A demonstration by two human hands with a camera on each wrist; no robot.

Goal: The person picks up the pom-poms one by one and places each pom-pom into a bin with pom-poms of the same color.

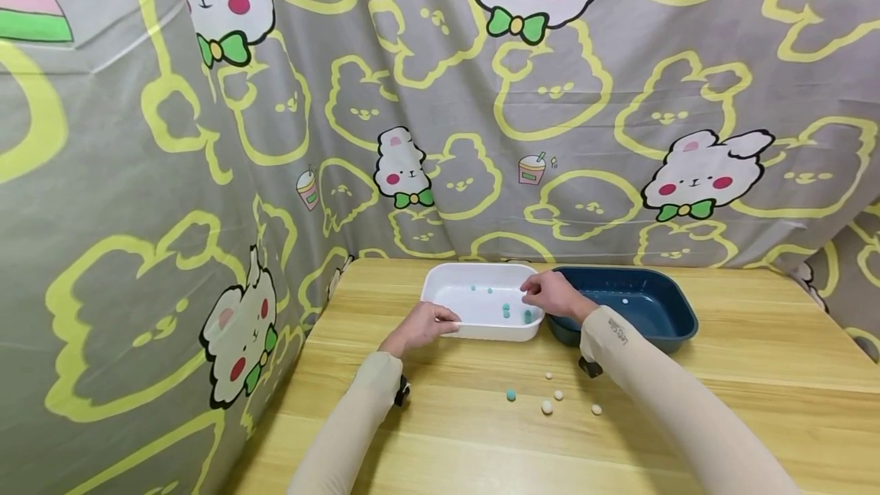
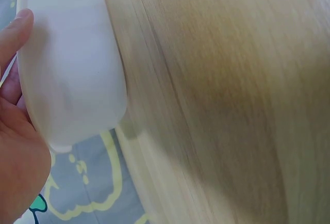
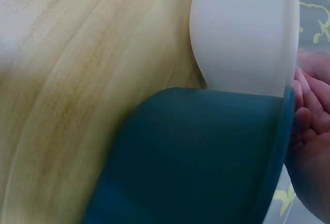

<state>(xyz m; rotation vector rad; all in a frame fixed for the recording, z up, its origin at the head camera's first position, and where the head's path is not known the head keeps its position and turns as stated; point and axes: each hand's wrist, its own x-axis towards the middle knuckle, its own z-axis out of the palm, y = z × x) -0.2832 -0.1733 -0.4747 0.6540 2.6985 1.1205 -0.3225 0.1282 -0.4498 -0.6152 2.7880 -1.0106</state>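
Note:
My left hand [image 1: 421, 325] grips the near rim of a white plastic basin [image 1: 488, 331]; in the left wrist view the thumb [image 2: 19, 28] lies on its outer wall, with the fingers behind the rim. Several small teal balls [image 1: 506, 310] lie inside, most towards the right end. Over that end hangs my right hand [image 1: 552, 295], fingers bent and tips pointing down into the basin. Whether it pinches anything, I cannot tell. In the right wrist view its curled fingers [image 3: 304, 118] show just beyond the rims of the white basin and a dark blue basin [image 3: 196, 157].
The dark blue basin adjoins the white one on the right, with a small white ball [image 1: 625, 301] inside. Nearer on the wooden table [image 1: 440, 434] lie one teal ball [image 1: 511, 396] and several white balls [image 1: 547, 407]. A patterned grey curtain [image 1: 454, 113] hangs behind and at left.

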